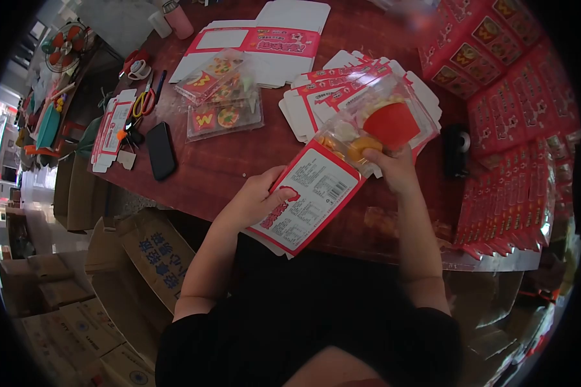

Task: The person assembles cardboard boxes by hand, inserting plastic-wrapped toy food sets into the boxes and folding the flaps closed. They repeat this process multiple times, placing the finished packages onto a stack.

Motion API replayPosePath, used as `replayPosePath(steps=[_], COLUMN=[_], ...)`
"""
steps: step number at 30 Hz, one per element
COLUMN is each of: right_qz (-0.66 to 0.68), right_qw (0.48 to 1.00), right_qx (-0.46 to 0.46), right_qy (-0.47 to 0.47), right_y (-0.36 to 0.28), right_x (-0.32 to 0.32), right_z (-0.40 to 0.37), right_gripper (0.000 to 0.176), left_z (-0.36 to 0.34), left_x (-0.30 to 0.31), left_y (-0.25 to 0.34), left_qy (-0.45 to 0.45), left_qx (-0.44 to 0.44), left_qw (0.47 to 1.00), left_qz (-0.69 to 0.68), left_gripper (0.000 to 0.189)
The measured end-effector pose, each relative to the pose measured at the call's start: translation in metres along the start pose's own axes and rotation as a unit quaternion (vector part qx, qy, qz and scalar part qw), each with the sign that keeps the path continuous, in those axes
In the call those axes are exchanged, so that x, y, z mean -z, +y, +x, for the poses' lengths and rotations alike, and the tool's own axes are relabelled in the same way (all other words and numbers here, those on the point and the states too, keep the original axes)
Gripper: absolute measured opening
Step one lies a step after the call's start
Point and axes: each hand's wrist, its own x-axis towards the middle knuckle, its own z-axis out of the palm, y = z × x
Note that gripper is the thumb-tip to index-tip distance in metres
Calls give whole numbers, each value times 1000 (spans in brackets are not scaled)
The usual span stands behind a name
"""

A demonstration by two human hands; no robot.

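Note:
My left hand (pixel 255 198) grips a red and white printed box (pixel 310 193) by its left side, thumb on the printed face. The box is tilted, its upper right end open. In my right hand (pixel 395 169) is a clear plastic tray (pixel 350 143) of candy-like pieces, with a red fries-shaped piece (pixel 391 126) at its far end. The tray's lower end meets the box's open end. Flat red and white cartons (pixel 306 106) lie just behind the tray. More filled clear trays (pixel 226 116) are stacked to the left on the dark red table (pixel 219 174).
A black phone (pixel 161 151), scissors (pixel 150 97) and printed sheets (pixel 113 132) lie at the left. Large flat cartons (pixel 258 42) are at the back. Finished-looking red packages (pixel 507 200) pile up at the right, beside a tape dispenser (pixel 456 149). Cardboard boxes (pixel 152 258) stand below left.

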Motion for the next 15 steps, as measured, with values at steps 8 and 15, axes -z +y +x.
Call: replayPosePath(steps=[8, 15], right_qz=[-5, -450], right_qw=[993, 869], right_qx=[92, 180], right_qy=[74, -94], right_y=[-18, 5], right_x=[29, -20], right_z=[27, -12], right_gripper=[21, 27], left_z=[-5, -6], left_x=[18, 23], left_y=[5, -7], left_qy=[-24, 23], left_qx=[13, 29], left_qw=[1000, 999], left_qz=[14, 19], left_gripper=[54, 48])
